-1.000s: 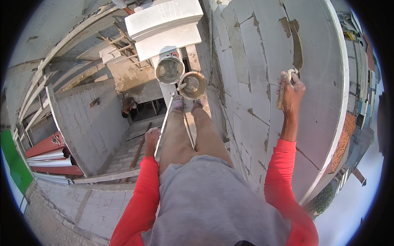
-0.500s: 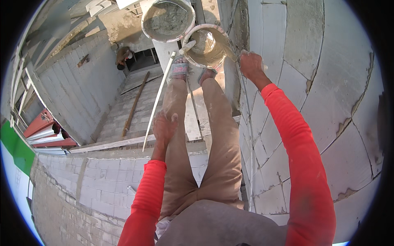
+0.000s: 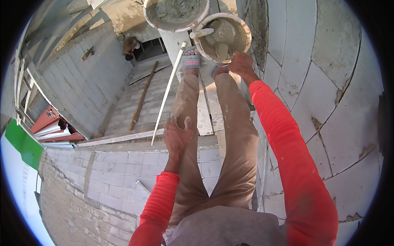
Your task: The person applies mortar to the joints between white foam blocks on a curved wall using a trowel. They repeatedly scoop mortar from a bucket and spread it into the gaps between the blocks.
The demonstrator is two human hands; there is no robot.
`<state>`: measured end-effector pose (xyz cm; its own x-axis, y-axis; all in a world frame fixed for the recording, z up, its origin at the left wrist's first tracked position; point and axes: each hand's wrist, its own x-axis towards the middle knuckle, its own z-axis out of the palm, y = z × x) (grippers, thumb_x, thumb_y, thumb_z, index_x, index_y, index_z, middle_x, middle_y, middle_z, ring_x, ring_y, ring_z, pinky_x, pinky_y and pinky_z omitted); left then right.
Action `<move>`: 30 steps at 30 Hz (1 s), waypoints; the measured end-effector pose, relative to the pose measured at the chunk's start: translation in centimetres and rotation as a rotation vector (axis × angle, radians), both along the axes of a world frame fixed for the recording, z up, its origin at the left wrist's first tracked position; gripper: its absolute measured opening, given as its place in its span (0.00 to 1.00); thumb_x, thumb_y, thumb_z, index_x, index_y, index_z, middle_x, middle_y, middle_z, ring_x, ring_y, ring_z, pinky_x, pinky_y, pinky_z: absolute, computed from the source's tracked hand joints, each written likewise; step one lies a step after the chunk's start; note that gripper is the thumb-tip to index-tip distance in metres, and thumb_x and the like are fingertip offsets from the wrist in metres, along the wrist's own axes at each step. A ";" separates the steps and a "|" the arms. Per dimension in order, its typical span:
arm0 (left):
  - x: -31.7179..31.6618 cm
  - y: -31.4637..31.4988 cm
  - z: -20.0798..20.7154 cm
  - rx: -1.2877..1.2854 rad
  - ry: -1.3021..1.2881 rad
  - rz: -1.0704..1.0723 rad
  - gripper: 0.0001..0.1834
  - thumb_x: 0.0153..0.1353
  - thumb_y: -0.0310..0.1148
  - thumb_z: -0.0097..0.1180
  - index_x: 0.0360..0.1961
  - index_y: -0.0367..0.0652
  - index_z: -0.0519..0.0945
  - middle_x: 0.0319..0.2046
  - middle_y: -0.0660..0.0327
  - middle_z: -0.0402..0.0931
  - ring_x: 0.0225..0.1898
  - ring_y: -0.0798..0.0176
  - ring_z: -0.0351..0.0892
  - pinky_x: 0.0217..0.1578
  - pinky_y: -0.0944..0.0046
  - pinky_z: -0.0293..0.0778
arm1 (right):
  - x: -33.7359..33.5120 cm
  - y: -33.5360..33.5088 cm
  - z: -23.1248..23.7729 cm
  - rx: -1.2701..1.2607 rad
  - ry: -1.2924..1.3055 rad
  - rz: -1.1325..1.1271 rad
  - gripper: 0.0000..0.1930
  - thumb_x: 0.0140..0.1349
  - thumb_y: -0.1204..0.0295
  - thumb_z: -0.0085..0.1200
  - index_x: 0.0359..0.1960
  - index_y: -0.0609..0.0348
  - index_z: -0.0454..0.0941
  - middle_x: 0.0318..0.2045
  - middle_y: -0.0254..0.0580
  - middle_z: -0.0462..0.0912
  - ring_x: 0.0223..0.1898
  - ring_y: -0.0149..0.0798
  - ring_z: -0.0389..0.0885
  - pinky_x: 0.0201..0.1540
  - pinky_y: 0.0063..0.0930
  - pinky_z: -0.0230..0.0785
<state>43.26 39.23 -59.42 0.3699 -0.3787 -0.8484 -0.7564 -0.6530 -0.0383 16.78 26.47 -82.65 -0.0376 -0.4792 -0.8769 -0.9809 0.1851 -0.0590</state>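
My right hand (image 3: 241,64) is closed at the near right rim of a round bucket (image 3: 248,35) holding wet grey mortar (image 3: 225,30). A trowel's rounded, mortar-coated blade (image 3: 221,51) dips into the mortar just beside that hand; the fist hides its handle. Across the bucket's left rim lies a pale, mortar-smeared tool handle (image 3: 202,33), its other end lost in the mortar. My left hand (image 3: 177,135) rests by my left thigh, fingers spread and holding nothing. A long pale stick (image 3: 167,92) leans just beyond it.
A second mortar bucket (image 3: 176,28) stands at the far left of the first. I stand on narrow planks (image 3: 204,110) beside a pale block wall (image 3: 303,82) on my right. Lower down at left, a person (image 3: 130,46) is near an opening; a wooden beam (image 3: 143,96) lies below.
My right hand has moved left from beside the block wall to the bucket, bringing the trowel blade into the mortar. My left hand has spread its fingers, and the whole view has shifted slightly.
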 end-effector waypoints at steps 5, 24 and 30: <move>-0.1 -0.2 0.0 -0.018 -0.002 -0.005 0.30 0.66 0.51 0.60 0.59 0.37 0.80 0.57 0.49 0.79 0.62 0.44 0.76 0.62 0.46 0.72 | 2.3 0.6 -1.9 0.048 -0.017 -0.354 0.25 0.55 0.61 0.65 0.53 0.62 0.83 0.52 0.56 0.87 0.56 0.54 0.87 0.57 0.43 0.79; 0.2 0.7 0.9 -0.269 0.004 -0.096 0.24 0.66 0.43 0.61 0.55 0.35 0.82 0.52 0.43 0.81 0.57 0.38 0.78 0.59 0.44 0.73 | -2.6 4.9 27.6 -0.295 -0.489 -1.263 0.09 0.65 0.67 0.65 0.35 0.61 0.84 0.21 0.30 0.78 0.20 0.24 0.74 0.22 0.24 0.71; 0.1 -0.4 3.3 -0.296 0.074 -0.149 0.22 0.65 0.40 0.61 0.53 0.36 0.83 0.49 0.41 0.81 0.51 0.37 0.81 0.54 0.42 0.76 | -10.9 -4.3 47.3 -0.564 -0.601 -1.298 0.08 0.68 0.68 0.64 0.36 0.62 0.85 0.21 0.33 0.78 0.21 0.25 0.74 0.22 0.26 0.71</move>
<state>43.36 38.82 -56.07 0.2332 -0.6581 -0.7159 -0.8379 -0.5096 0.1956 5.85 22.19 -35.32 -0.3970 -0.6613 -0.6365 0.0274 0.6846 -0.7284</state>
